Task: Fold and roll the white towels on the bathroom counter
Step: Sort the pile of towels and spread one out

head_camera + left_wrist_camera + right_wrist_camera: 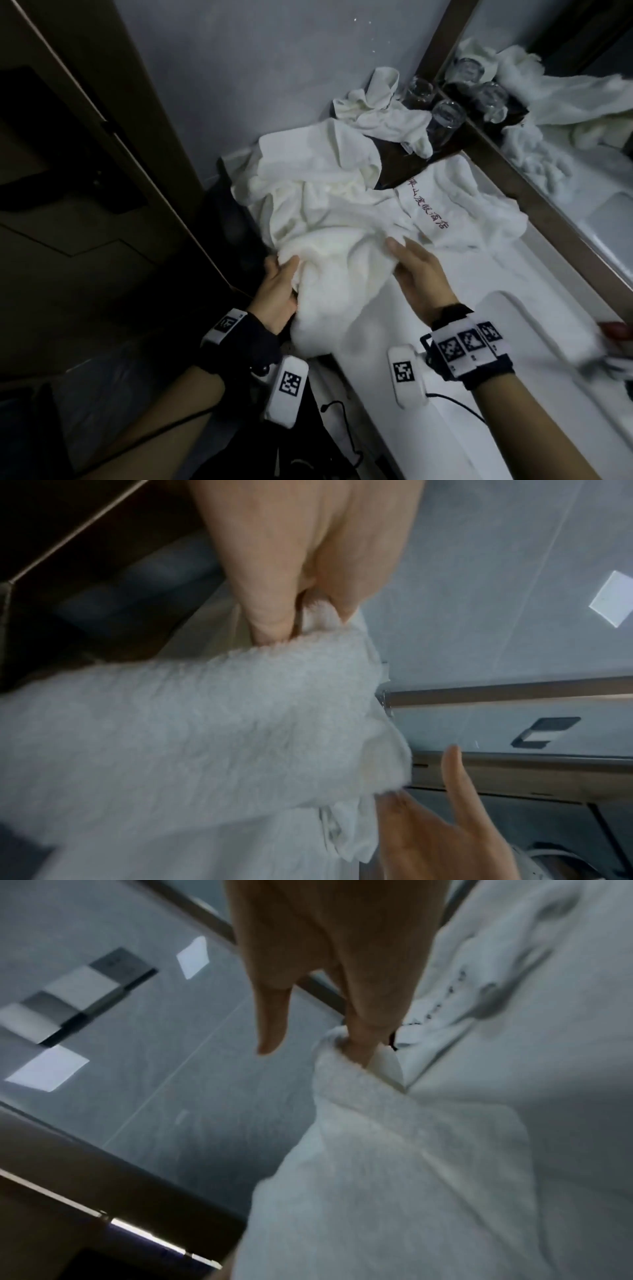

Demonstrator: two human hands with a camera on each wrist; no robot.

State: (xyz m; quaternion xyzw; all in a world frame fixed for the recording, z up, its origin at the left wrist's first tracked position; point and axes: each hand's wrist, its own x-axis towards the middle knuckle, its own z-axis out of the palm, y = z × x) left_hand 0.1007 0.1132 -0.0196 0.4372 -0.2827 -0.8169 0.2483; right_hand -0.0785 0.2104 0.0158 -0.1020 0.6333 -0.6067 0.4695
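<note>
Two hands work one crumpled white towel (329, 260) at the centre of the frame, heaped on the white desk (513, 281). At lower left the left hand (277, 294) pinches a fold between thumb and fingers (267, 615). Just right of centre the right hand (414, 270) tucks its fingertips (363, 1039) into a fold (forefinger held straight, free). Another towel with red lettering (428, 209) lies beyond; glasses (445, 120) stand at upper right.
</note>
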